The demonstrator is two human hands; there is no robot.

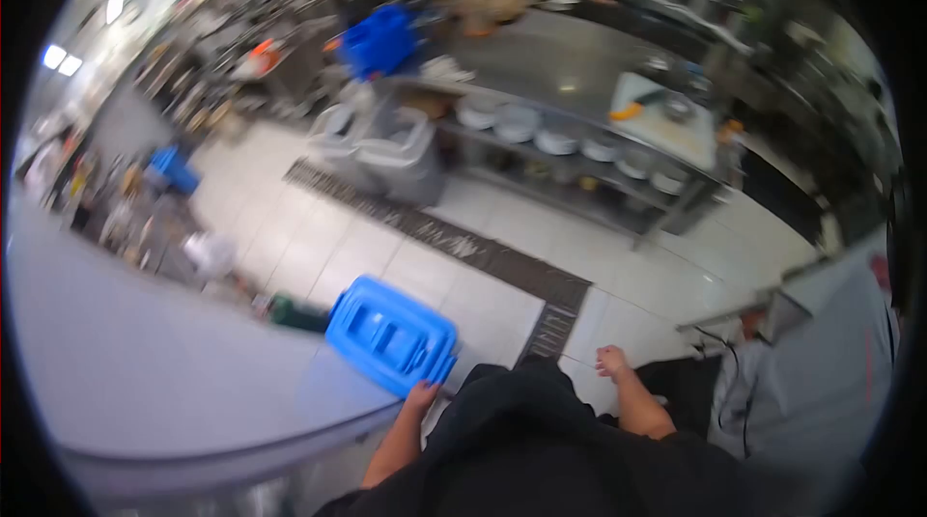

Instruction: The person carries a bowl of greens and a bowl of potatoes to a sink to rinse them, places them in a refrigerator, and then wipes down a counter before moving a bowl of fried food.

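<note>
White tiles (492, 324) floor the kitchen, crossed by a dark drain grate (454, 238). At the edge of your pale worktop (222, 353) sits a blue lidded bin (391, 334). Your left hand (422, 394) touches its near corner; whether it grips, you can't tell. Your right hand (611, 361), well apart, is loosely closed and empty.

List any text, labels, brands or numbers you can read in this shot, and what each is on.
No text is readable.
Blue lid by the left hand: no lettering legible.
Blue container at the steel table: too blurred.
Grey bin: no lettering legible.
Items on the far shelves: too small and blurred.
</note>
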